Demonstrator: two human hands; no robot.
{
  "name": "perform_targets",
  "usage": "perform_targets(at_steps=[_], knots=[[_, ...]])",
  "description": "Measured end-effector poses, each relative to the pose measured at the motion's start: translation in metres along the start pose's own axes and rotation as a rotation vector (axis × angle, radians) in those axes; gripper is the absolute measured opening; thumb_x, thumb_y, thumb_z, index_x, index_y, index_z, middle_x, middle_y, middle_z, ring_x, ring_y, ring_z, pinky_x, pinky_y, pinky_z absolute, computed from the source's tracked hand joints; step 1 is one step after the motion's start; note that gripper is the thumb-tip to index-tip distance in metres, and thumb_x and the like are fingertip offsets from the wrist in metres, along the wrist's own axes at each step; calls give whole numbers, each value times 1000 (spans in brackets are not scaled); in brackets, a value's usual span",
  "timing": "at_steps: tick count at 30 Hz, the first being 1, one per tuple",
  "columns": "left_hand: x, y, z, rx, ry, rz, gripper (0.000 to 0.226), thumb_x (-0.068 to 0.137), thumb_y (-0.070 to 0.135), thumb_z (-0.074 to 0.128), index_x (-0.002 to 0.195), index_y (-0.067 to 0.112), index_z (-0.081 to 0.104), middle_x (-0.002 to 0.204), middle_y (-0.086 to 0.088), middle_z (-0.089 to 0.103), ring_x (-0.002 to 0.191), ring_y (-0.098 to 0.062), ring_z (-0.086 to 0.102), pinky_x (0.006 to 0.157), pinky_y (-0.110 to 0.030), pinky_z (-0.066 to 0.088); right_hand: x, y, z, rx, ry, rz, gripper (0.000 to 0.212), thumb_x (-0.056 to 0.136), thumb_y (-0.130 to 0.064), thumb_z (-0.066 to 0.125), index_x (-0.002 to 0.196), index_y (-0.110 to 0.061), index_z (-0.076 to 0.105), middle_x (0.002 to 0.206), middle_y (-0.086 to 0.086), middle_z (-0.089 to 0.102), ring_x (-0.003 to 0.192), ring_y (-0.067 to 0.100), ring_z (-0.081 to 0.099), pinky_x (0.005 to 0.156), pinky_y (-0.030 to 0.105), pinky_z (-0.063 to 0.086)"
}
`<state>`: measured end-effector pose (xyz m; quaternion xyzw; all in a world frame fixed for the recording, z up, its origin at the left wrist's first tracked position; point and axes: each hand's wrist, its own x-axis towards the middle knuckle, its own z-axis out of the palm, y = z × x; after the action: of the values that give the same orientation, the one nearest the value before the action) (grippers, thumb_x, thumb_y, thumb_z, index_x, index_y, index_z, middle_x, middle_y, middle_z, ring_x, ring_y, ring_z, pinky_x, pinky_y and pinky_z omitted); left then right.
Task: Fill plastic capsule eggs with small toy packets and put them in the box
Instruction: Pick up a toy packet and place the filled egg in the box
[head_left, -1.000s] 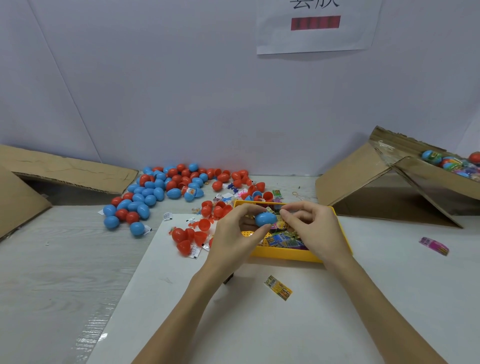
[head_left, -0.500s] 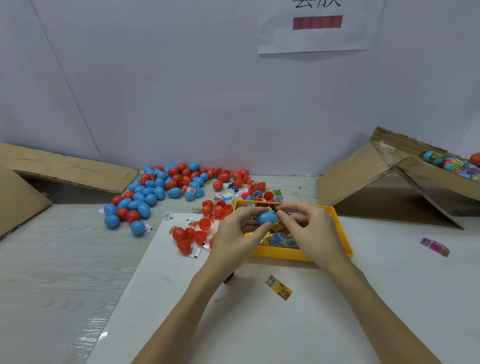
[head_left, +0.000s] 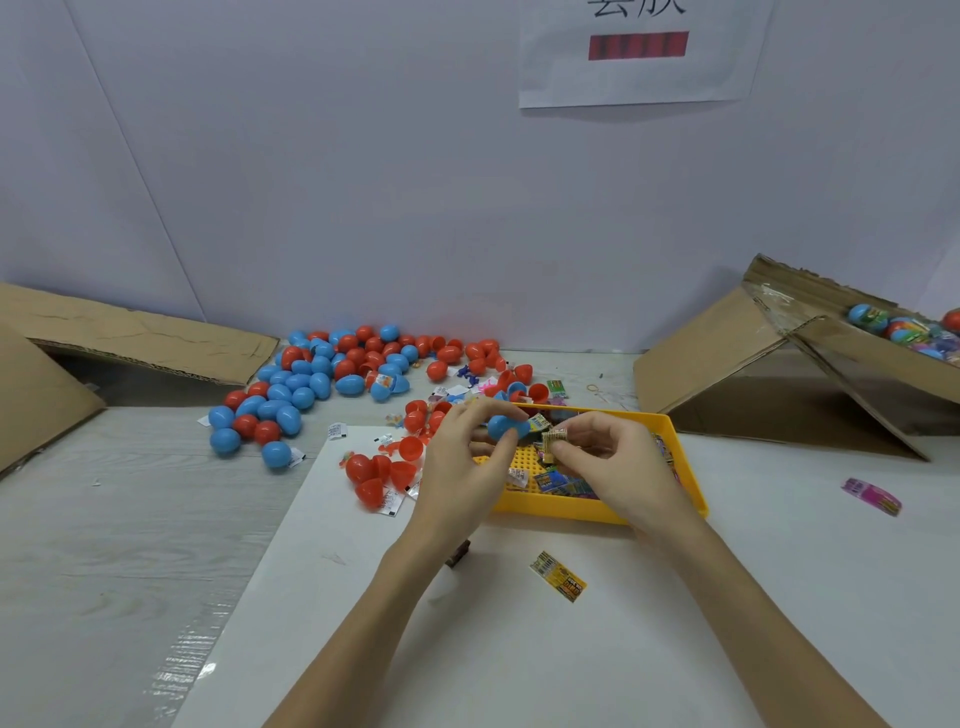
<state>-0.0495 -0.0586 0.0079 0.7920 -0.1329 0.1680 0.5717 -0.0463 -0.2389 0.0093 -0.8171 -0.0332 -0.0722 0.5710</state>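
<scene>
Left hand: the left hand (head_left: 457, 457) pinches a blue capsule half (head_left: 506, 426) between thumb and fingertips, above the far left corner of the yellow tray (head_left: 597, 512).
Right hand: the right hand (head_left: 618, 467) grips a small folded packet (head_left: 554, 439) in curled fingers, just beside the blue half and over the tray.
Tray: it sits on a white sheet (head_left: 467, 649) on the surface, holding a litter of printed toy packets (head_left: 563, 480); both hands hide part of its floor.
Loose packet: one yellow packet (head_left: 558, 576) lies on the sheet, on the near side of the tray.
Red halves: a small cluster of red capsule halves (head_left: 382, 470) lies just left of the tray.
Egg pile: a heap of blue and red eggs (head_left: 332, 379) spreads left of the tray and beyond it.
Finished eggs: wrapped eggs (head_left: 904, 327) show in the cardboard box (head_left: 810, 374) to the right of the tray and further back.
Pink packet: a pink packet (head_left: 871, 496) lies well to the right of the tray.
Flattened cardboard: a flap (head_left: 135, 338) lies far left of the tray.
Wall: a paper notice (head_left: 639, 52) hangs above.
</scene>
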Motion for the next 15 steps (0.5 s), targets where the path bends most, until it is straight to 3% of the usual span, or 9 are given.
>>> perform_targets(at_steps=[7, 15], knots=[[-2, 3, 1, 30, -40, 23, 19, 91, 31, 75, 107, 23, 72, 115, 1, 61, 93, -12, 67, 78, -24, 59, -4, 0, 9, -100, -54, -89, 12, 97, -17, 71, 104, -26, 67, 88, -1, 76, 81, 15, 75, 80, 45, 64], [-2, -1, -1, 100, -48, 36, 21, 86, 31, 79, 104, 23, 74, 114, 1, 61, 94, -10, 65, 76, -20, 58, -5, -3, 8, -119, -26, -144, 11, 98, -21, 70, 106, -29, 71, 93, -9, 72, 90, 13, 72, 78, 37, 64]])
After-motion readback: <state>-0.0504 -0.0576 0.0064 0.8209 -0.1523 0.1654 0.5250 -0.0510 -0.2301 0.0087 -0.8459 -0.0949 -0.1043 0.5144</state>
